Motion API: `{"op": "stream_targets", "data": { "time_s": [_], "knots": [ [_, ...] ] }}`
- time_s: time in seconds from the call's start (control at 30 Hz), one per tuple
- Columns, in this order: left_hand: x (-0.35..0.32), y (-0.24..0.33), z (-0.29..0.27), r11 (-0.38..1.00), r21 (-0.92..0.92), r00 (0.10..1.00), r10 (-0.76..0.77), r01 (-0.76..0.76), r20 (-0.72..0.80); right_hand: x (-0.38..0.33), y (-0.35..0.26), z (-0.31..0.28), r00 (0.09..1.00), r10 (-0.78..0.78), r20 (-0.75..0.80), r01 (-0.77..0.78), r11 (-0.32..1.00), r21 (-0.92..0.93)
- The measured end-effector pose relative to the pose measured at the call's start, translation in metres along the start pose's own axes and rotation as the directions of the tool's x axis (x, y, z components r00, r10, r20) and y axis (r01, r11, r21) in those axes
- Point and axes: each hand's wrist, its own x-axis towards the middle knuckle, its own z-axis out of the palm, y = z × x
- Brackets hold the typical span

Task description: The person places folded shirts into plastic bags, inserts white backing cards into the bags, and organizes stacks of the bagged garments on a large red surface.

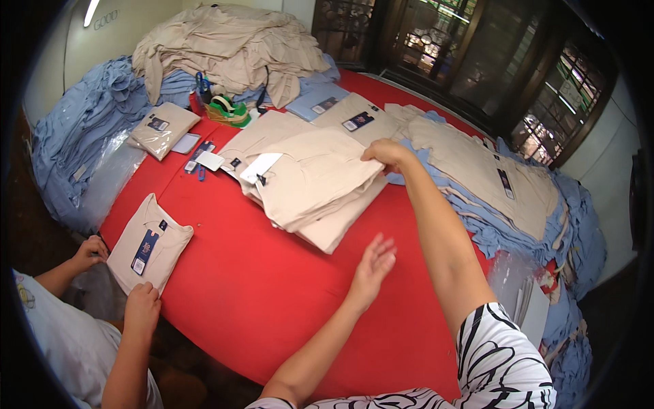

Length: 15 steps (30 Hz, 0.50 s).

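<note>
My right hand (388, 155) reaches far forward and pinches the right edge of a beige folded shirt (317, 180). That shirt lies loosely on top of other beige shirts (334, 235), and a white card and a small dark tag show near its collar. My left hand (373, 267) hovers over the red tabletop (272, 300) just in front of the shirt, fingers apart and holding nothing. Behind the shirt lie another beige folded shirt (371, 114) with a navy tag and a blue folded shirt (317, 102).
At the left a co-worker's hands (142, 307) hold a tagged beige folded shirt (151, 245). Past it lie a bagged shirt (163, 129), loose tags (197, 157) and a green tape dispenser (228, 110). Heaps of blue (75, 150) and beige garments (225, 41) line the back; flat shirts (490, 170) spread at right.
</note>
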Motion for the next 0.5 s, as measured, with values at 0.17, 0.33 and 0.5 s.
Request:
{"op": "stream_targets", "data": {
  "time_s": [0.17,0.33,0.5],
  "knots": [
    [0.01,-0.007,0.02,0.902,-0.429,0.985,-0.03,-0.047,-0.172,-0.155,0.091,0.03,0.987,-0.006,-0.162,0.068,0.922,0.38],
    [-0.037,-0.007,0.022,0.831,-0.552,0.964,-0.193,0.063,-0.181,-0.328,0.175,0.114,0.894,0.28,-0.35,0.041,0.725,0.687],
    [-0.088,-0.028,0.002,0.925,-0.213,0.896,-0.363,0.314,-0.257,-0.467,0.194,0.215,0.868,0.428,-0.25,0.003,0.501,0.866]
  ]
}}
